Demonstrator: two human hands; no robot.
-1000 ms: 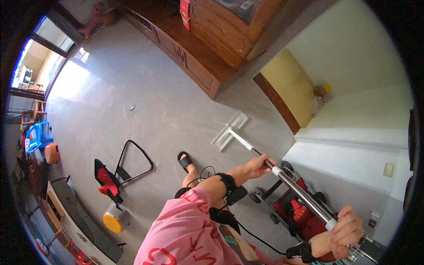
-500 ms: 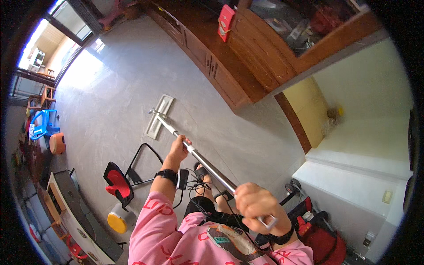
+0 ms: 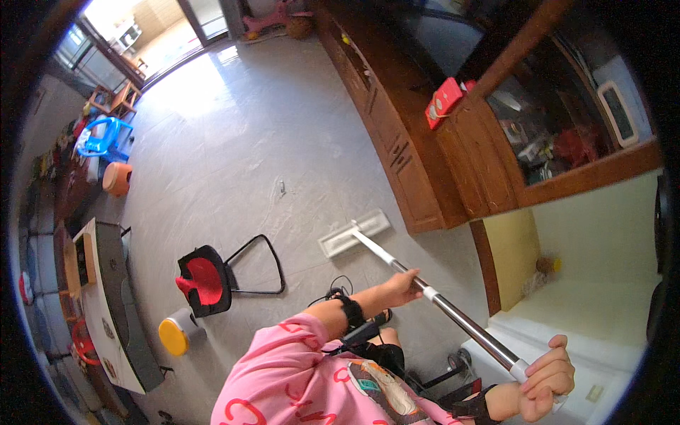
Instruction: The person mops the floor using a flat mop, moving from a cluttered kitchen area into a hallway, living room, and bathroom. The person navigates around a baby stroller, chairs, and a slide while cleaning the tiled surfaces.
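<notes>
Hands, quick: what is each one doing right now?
Left hand: closed around the mop handle, midway down.
Right hand: closed on the handle's top end.

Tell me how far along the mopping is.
Done: nothing on the grey floor shows which parts are already mopped. In hand: left hand and right hand grip the mop handle, the flat mop head down beside the wooden cabinet. Left: cannot tell; a small scrap lies on the floor.
</notes>
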